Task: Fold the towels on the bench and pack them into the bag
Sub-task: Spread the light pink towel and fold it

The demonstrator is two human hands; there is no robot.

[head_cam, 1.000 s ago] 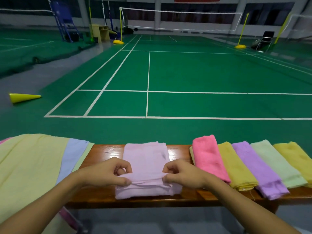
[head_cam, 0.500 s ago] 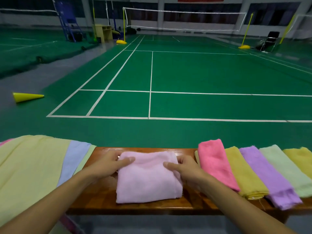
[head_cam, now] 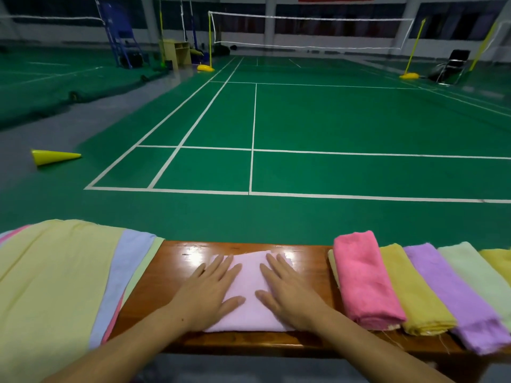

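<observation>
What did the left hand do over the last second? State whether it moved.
Yes. The left hand moved from the pink towel's near fold onto its top, flat.

We see a light pink towel [head_cam: 250,294] folded into a small flat square in the middle of the wooden bench [head_cam: 177,261]. To its right lie folded towels side by side: a bright pink towel [head_cam: 362,280], a yellow towel [head_cam: 412,294], a purple towel [head_cam: 453,297] and a pale green towel [head_cam: 481,275]. On the left, big unfolded towels [head_cam: 55,286] lie spread over the bench.
</observation>
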